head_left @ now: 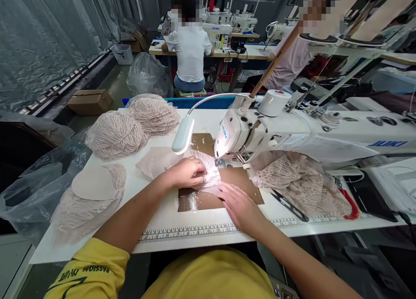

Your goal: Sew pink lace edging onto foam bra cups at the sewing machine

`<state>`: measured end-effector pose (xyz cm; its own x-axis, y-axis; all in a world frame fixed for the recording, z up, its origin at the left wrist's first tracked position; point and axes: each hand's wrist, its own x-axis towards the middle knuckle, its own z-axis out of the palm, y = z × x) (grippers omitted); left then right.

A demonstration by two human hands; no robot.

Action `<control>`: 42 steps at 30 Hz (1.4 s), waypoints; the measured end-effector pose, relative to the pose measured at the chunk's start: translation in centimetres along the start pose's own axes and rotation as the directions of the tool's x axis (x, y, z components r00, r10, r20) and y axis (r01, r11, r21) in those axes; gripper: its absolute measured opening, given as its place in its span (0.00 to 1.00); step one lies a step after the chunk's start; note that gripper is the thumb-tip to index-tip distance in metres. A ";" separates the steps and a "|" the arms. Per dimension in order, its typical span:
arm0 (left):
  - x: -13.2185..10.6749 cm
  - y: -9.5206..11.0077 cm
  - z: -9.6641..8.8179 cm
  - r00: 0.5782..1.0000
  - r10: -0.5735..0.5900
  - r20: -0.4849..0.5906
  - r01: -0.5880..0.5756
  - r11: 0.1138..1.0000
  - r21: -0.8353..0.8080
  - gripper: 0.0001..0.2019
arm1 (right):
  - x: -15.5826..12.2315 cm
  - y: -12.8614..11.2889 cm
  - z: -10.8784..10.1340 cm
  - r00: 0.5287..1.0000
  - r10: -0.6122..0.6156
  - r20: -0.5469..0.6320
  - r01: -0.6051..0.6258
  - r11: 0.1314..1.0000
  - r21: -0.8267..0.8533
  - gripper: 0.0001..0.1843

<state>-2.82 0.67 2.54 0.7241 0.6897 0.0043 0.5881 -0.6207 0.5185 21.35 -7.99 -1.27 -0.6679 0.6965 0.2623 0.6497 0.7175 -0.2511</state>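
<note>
A piece of pale pink lace fabric [211,176] lies under the needle area of a white sewing machine [232,134], lit by a small lamp [183,134]. My left hand [187,172] is on the fabric's left side, its fingers bent and closed on the lace. At the near right edge of the piece, my right hand [238,203] lies with fingers stretched out, fingertips touching the fabric. Brown tape [240,182] covers the table around the needle. Sheer fabric [154,162] spreads left of my left hand.
Stacked lace pieces [117,134] stand at the back left, with a lace cup piece [94,184] nearer. Bunched lace [295,182], black thread snips [289,205] and a red-handled tool [351,206] lie right. A ruler strip [195,232] runs along the front edge. A person [190,52] sits ahead.
</note>
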 end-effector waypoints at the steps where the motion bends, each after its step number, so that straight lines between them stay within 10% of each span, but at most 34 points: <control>1: 0.0 0.1 0.1 1.000 -0.002 0.003 0.002 0.998 0.055 0.10 | -0.4 -0.1 0.0 1.000 -0.019 0.011 0.018 1.000 0.011 0.17; 17: 0.9 1.3 3.6 0.991 0.113 -0.070 -0.079 0.925 0.373 0.20 | 1.3 0.9 -0.7 0.975 0.198 0.103 -0.183 0.974 -0.136 0.17; 42: 1.8 -0.4 3.7 0.982 0.113 -0.150 -0.047 0.922 0.384 0.18 | 4.6 2.7 -0.9 0.937 0.261 0.231 -0.211 0.952 -0.219 0.23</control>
<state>-0.42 0.85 -0.83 0.7237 0.6633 0.1906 0.6465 -0.7482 0.1491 20.34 -2.87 0.13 -0.5400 0.8410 -0.0346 0.8397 0.5355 -0.0902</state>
